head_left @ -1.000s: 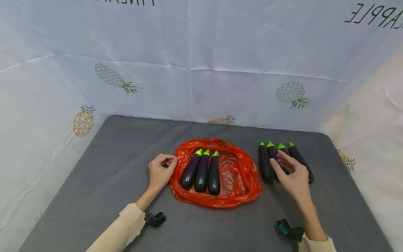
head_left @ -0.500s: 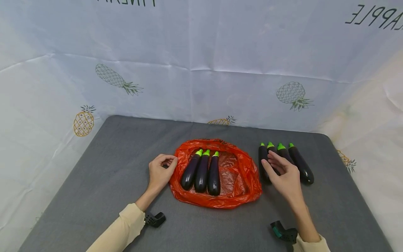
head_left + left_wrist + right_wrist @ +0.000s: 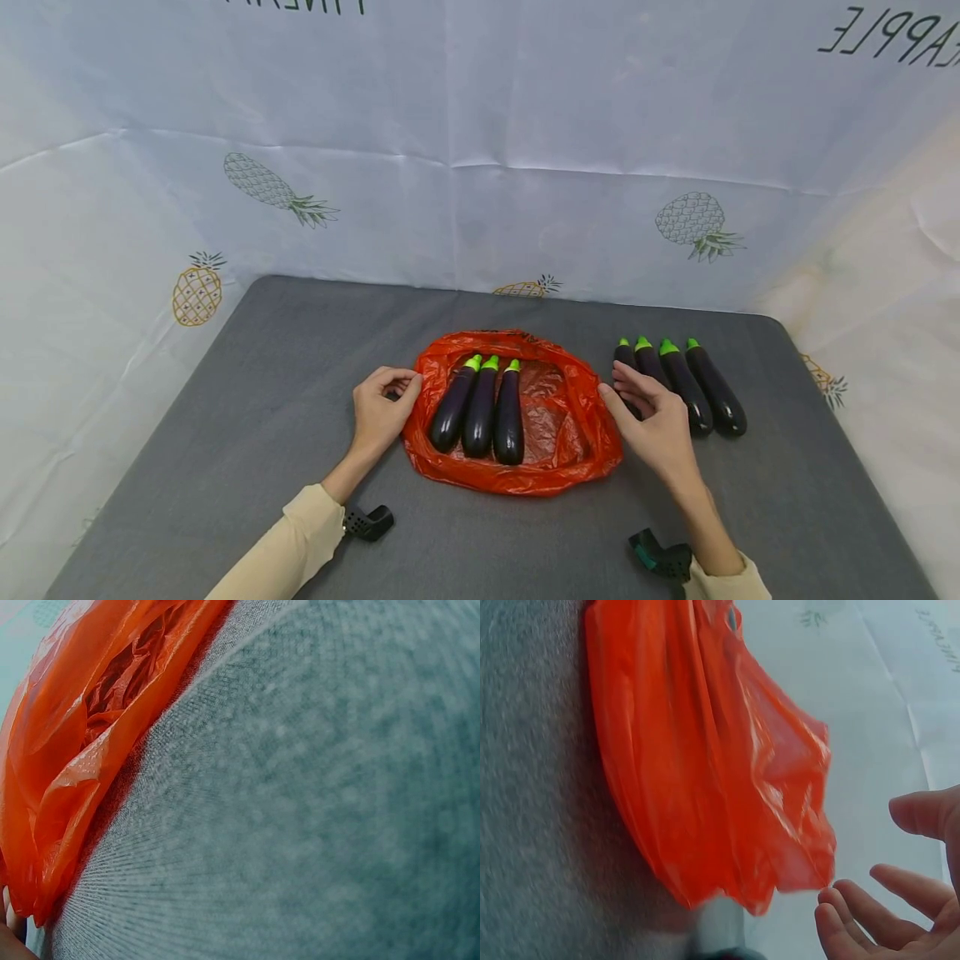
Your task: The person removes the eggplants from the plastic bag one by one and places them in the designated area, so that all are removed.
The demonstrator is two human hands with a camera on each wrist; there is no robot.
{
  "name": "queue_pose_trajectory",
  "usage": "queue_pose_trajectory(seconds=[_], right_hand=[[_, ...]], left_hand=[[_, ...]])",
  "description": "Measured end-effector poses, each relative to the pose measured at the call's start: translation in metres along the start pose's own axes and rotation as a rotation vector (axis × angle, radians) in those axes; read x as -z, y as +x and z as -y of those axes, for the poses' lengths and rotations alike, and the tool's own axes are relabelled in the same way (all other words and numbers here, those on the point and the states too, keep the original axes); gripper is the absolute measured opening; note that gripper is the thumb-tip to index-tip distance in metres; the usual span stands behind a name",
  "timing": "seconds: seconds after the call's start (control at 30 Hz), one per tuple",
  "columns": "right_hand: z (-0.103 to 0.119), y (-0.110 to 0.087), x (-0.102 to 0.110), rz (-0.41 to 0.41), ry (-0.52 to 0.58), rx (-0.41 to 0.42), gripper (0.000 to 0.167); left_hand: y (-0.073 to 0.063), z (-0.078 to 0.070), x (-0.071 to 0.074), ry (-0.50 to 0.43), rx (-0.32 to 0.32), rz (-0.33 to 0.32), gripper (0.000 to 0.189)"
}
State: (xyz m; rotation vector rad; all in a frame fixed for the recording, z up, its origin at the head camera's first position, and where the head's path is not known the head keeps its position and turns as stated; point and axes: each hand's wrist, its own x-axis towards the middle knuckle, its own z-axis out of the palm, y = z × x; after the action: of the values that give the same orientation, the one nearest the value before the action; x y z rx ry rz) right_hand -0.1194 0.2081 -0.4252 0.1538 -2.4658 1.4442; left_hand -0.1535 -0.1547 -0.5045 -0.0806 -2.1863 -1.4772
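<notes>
3 eggplants (image 3: 480, 417) lie side by side in the left half of the red bag (image 3: 517, 482), which sits open on the grey table (image 3: 450, 550); 4 loose eggplants (image 3: 686, 387) lie in a row just right of it. With my left hand (image 3: 382, 408) I pinch the bag's left rim (image 3: 420, 421) between curled fingers and thumb. My right hand (image 3: 656, 425) is well open, thumb apart from the fingers, with nothing in its hold; it hangs between the right rim (image 3: 603, 450) and the loose row, partly over the nearest eggplant (image 3: 624, 355). Whether its tips touch the bag, I cannot tell. I judge the step in hand to be steadying the bag on 2 sides, with 3 in and 4 out. The next move, I think, calls for closing my right thumb and fingers lightly on the thin rim, without tugging it and rolling the 3 inside.
</notes>
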Motion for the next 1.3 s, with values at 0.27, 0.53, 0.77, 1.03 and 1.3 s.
queue_pose_trajectory(seconds=[0.27, 0.53, 0.77, 1.03, 1.3], right_hand=[[0.003, -0.002, -0.012, 0.045, 0.004, -0.015, 0.044], [0.006, -0.004, -0.022, 0.07, -0.009, -0.025, 0.044], [0.009, -0.006, -0.031, 0.098, 0.0, -0.026, 0.045], [0.009, -0.01, -0.04, 0.148, -0.012, 0.005, 0.046], [0.013, -0.011, -0.046, 0.159, 0.002, 0.052, 0.047]], left_hand=[[0.0, 0.001, 0.0, -0.004, -0.013, -0.006, 0.008], [-0.001, 0.0, 0.0, 0.001, 0.002, 0.002, 0.007], [-0.001, 0.002, -0.001, -0.005, -0.01, -0.002, 0.006], [-0.001, 0.002, -0.001, -0.005, -0.007, 0.001, 0.005], [0.0, 0.001, 0.0, 0.001, -0.024, -0.001, 0.009]])
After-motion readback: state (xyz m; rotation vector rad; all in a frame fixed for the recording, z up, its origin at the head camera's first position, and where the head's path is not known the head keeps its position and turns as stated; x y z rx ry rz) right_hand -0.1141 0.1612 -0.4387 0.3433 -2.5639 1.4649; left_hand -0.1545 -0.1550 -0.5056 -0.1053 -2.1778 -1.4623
